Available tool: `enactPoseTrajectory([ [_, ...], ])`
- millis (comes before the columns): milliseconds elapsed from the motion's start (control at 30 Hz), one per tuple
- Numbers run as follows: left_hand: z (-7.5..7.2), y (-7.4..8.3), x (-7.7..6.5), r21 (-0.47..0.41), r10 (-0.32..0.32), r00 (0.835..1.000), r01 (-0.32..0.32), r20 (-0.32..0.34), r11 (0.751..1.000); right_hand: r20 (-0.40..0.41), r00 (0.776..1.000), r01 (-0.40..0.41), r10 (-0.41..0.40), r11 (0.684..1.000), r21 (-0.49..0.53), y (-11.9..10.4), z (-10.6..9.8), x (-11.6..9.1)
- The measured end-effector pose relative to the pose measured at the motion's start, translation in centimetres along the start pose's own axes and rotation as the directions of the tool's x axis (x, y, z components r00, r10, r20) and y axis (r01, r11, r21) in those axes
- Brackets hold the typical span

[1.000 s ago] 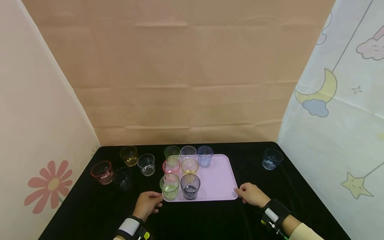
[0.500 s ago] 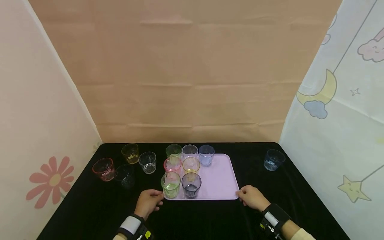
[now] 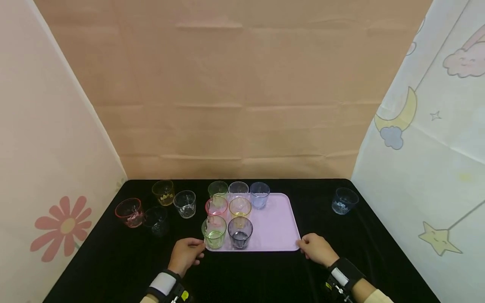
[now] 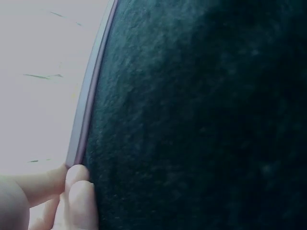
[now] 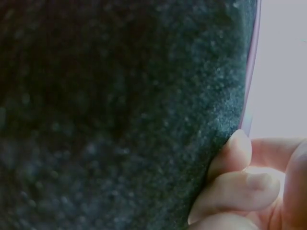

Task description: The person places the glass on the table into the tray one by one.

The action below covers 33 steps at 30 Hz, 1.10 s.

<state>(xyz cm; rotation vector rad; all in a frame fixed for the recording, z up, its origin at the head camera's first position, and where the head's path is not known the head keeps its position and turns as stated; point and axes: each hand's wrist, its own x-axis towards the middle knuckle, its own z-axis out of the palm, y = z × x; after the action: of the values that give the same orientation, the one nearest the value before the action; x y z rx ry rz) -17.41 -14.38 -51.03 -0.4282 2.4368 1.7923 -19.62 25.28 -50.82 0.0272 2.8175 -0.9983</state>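
Note:
A pink tray (image 3: 275,225) lies on the black-covered table. My left hand (image 3: 185,255) pinches its near left corner, and my right hand (image 3: 318,248) pinches the near right one. Both wrist views show thumb and fingers on the tray's rim. Glass tumblers stand in rows on its left and middle: a green tumbler (image 3: 214,235) and a grey tumbler (image 3: 240,236) in front, a pink-rimmed tumbler (image 3: 217,212) and a yellow-rimmed tumbler (image 3: 240,212) behind them. Farthest back are another green tumbler (image 3: 218,191), a clear tumbler (image 3: 238,191) and a blue tumbler (image 3: 259,197).
Left of the tray stand a red tumbler (image 3: 130,213), an amber tumbler (image 3: 163,193), another clear tumbler (image 3: 185,206) and a dark tumbler (image 3: 156,222). One bluish tumbler (image 3: 344,202) is near the right edge. Brown paper (image 3: 242,105) and patterned side walls enclose the black table (image 3: 257,277).
The head view has shifted slightly. Both hands keep their grip on the tray's corners, and tray and tumblers show no clear movement on the table.

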Motion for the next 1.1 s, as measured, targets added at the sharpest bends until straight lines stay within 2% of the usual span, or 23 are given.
enactPoseTrajectory([
  [167, 0.2, -0.2, 0.1, -0.028, 0.02, 0.999, -0.021, -0.035, 0.999, -0.005, 1.0, 0.006, -0.006, 1.0, 0.001, 0.0, -0.3, 0.0],
  [267, 0.4, -0.6, 0.1, -0.031, 0.052, 0.995, -0.055, -0.086, 0.998, -0.003, 1.0, 0.024, -0.024, 1.0, -0.001, 0.1, -0.5, 0.1],
  [367, 0.4, -1.0, 0.2, -0.006, 0.095, 0.984, -0.097, -0.148, 0.995, -0.004, 1.0, 0.02, -0.02, 1.0, 0.001, 0.2, -0.5, 0.2],
  [433, 0.2, -1.2, 0.2, 0.033, 0.131, 0.967, -0.127, -0.22, 0.991, -0.003, 1.0, 0.016, -0.016, 1.0, 0.002, 0.2, -0.5, 0.1],
  [500, -0.1, -1.3, 0.2, 0.091, 0.169, 0.928, -0.147, -0.332, 0.985, -0.002, 1.0, 0.019, -0.019, 1.0, 0.003, 0.3, -0.4, 0.1],
  [533, -0.3, -1.3, 0.1, 0.114, 0.183, 0.899, -0.15, -0.397, 0.982, -0.002, 1.0, 0.024, -0.024, 1.0, 0.006, 0.3, -0.4, 0.1],
  [567, -0.6, -1.3, 0.2, 0.129, 0.186, 0.868, -0.142, -0.46, 0.981, -0.001, 0.999, 0.032, -0.032, 0.999, 0.005, 0.4, -0.3, 0.1],
  [633, -1.4, -1.4, 0.4, 0.129, 0.185, 0.79, -0.135, -0.585, 0.982, 0.004, 0.999, 0.035, -0.035, 0.999, 0.007, 0.4, -0.2, 0.1],
  [667, -1.8, -1.3, 0.6, 0.107, 0.168, 0.757, -0.13, -0.632, 0.986, 0.003, 0.999, 0.039, -0.039, 0.999, 0.006, 0.3, -0.1, 0.1],
  [700, -2.3, -1.3, 0.8, 0.078, 0.151, 0.731, -0.133, -0.666, 0.988, 0.0, 0.999, 0.038, -0.038, 0.999, 0.008, 0.3, 0.0, 0.1],
  [800, -3.8, -1.1, 1.5, 0.007, 0.112, 0.68, -0.155, -0.725, 0.988, -0.007, 0.999, 0.035, -0.035, 0.999, 0.008, 0.2, 0.0, 0.1],
  [833, -4.3, -1.0, 1.7, -0.011, 0.104, 0.678, -0.163, -0.728, 0.987, -0.01, 0.999, 0.038, -0.038, 0.999, 0.009, 0.2, -0.1, 0.0],
  [900, -5.1, -0.7, 2.0, -0.043, 0.1, 0.697, -0.184, -0.71, 0.982, -0.011, 0.999, 0.039, -0.039, 0.999, 0.011, 0.1, -0.1, 0.0],
  [1033, -6.1, -0.7, 2.7, -0.109, 0.111, 0.77, -0.228, -0.628, 0.967, -0.004, 1.0, 0.024, -0.024, 1.0, 0.018, 0.0, -0.1, -0.1],
  [1100, -6.3, -0.9, 3.0, -0.133, 0.113, 0.798, -0.236, -0.592, 0.963, -0.002, 1.0, 0.026, -0.026, 0.999, 0.022, 0.0, 0.0, 0.0],
])
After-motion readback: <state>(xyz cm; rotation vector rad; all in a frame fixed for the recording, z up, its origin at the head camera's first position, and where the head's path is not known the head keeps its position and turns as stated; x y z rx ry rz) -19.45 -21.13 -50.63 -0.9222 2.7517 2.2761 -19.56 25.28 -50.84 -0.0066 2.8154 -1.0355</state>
